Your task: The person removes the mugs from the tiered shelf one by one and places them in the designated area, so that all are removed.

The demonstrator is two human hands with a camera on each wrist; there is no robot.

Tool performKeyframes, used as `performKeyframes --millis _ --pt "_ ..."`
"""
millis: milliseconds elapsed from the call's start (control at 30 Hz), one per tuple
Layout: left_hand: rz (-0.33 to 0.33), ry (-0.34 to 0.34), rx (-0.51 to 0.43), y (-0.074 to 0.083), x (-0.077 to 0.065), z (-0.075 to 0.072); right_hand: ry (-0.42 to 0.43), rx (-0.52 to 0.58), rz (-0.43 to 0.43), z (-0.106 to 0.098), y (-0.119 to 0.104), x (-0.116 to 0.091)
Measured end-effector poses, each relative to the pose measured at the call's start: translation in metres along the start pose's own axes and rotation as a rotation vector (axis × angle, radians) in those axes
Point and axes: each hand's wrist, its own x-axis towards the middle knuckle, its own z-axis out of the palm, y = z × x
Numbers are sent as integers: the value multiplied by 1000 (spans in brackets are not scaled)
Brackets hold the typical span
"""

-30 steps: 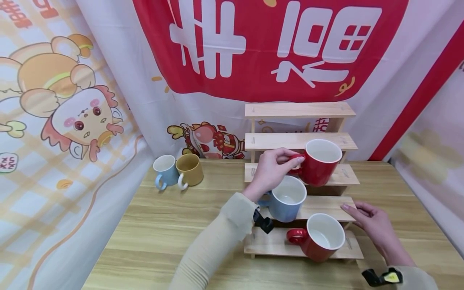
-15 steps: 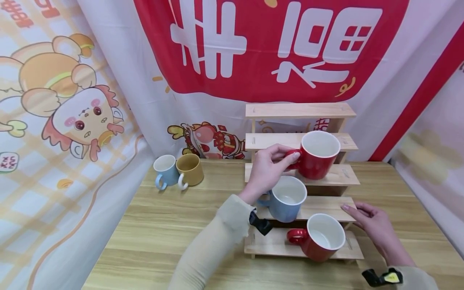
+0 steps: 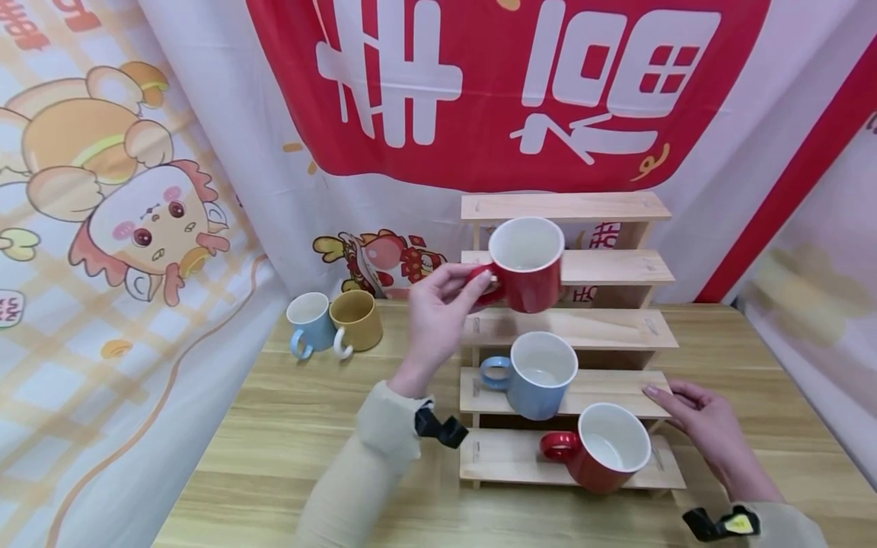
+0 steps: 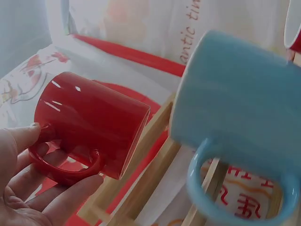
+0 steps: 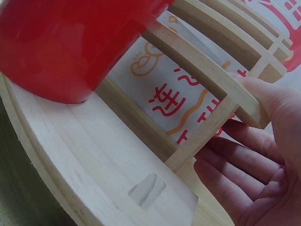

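My left hand [image 3: 435, 320] pinches a red mug [image 3: 533, 285] by its handle and holds it up in front of the upper boards of a wooden tiered shelf [image 3: 610, 394]. In the left wrist view, thumb and fingers are around the handle of that red mug [image 4: 89, 117]. My right hand [image 3: 709, 430] grips the right end of the second board from the bottom, thumb on top. A light blue mug [image 3: 537, 390] stands on that board, handle to the left. Another red mug [image 3: 606, 468] sits on the lowest board, seen large in the right wrist view.
On the wooden table [image 3: 274, 457], at the back left, stand a light blue mug [image 3: 315, 327] and a mustard mug [image 3: 359, 326] side by side. A printed cloth [image 3: 384, 202] hangs behind the shelf, and more cloth lines both sides.
My left hand has carried the red mug up and to the left, from in front of the third board. My right hand stays at the shelf's end.
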Motion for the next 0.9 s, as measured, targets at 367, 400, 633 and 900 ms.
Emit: performKeyframes --millis 367,400,633,900 --pt "-15 161 110 4 -6 -59 2 31 -11 0 1 0" --pt "-16 175 108 3 -7 -64 2 26 -11 1 1 0" --pt "-25 261 110 -3 -13 -90 4 16 -3 0 1 0" --pt "-6 332 110 -4 -22 -103 8 -1 4 2 3 0"
